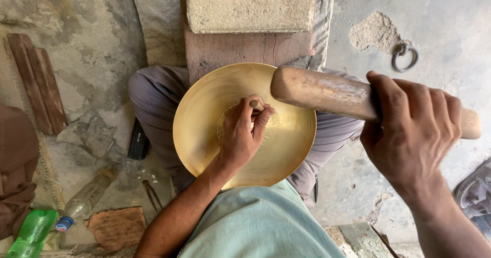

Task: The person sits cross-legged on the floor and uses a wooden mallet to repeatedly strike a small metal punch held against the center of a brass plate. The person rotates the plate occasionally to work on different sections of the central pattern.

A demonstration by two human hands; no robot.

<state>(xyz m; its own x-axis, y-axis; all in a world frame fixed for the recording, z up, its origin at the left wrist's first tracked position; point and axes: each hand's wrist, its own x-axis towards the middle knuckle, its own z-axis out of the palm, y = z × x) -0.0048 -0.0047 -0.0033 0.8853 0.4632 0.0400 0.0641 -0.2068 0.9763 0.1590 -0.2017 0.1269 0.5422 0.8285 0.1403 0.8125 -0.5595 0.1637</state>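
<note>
Both hands grip tools: left (240, 135) a punch (254, 104) on the shiny brass bowl (204, 109), right (409, 130) a wooden mallet (322, 91).

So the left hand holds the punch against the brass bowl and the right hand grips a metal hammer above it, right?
Not quite. In the head view the right hand grips a wooden mallet, not a metal hammer. The rest holds: the left hand holds the punch against the brass bowl, with the mallet above it.

The left hand (240, 135) hides the punch's (254, 104) tip and part of the brass bowl (204, 109), the green bottle (30, 232) and grey sandal (475, 194) run off the edges, and the near tongs (152, 195) are too small to make out.
</note>
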